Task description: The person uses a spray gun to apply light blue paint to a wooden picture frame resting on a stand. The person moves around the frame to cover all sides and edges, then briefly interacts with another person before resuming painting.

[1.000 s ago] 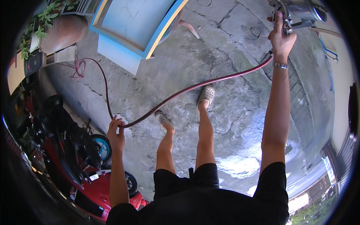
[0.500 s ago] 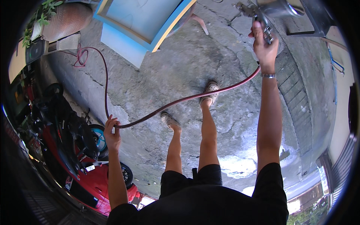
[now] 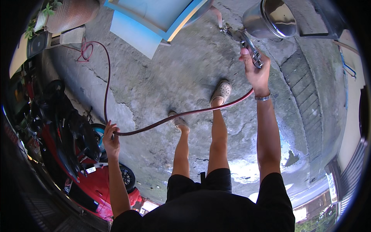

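From the head view: one right hand (image 3: 256, 73) grips one metal spray gun (image 3: 247, 42) with one shiny cup (image 3: 270, 17), raised ahead. One left hand (image 3: 111, 139) closes around one red hose (image 3: 174, 116) crossing above two shoes.

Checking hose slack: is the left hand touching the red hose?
Touching. The head view shows the left hand closed around the red hose, which bends through its fingers.
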### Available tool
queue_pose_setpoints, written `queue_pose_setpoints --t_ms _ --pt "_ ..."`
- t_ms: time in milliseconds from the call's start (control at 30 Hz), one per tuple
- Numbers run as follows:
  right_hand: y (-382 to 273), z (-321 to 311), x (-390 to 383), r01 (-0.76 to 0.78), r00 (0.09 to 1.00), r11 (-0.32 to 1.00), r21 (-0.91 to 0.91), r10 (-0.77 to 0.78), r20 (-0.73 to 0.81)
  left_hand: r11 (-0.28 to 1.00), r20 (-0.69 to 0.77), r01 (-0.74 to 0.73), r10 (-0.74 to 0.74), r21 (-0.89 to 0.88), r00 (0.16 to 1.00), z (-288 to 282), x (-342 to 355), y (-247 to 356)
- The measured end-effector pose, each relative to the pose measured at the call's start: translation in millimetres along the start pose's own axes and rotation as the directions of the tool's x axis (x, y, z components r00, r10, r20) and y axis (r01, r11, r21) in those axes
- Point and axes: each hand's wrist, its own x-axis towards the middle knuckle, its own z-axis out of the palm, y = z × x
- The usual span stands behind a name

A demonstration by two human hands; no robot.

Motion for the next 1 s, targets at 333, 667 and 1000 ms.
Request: queue_pose_setpoints --t_ms 333,667,1000 --pt "-17 36 -47 0.016 0.996 0.998 0.066 -0.022 0.084 0.999 -0.007 -0.034 0.034 0.01 0.999 -16 -21 -31" --pt "-37 49 -82 -0.047 0.952 0.997 0.056 0.028 0.306 0.999 -0.014 -0.044 0.045 0.032 0.999 -19 -28 -40" --pt "-35 49 -65 -0.012 0.946 0.998 -0.059 0.031 0.322 0.999 0.001 -0.035 0.035 0.009 0.999 -13 -18 -21"
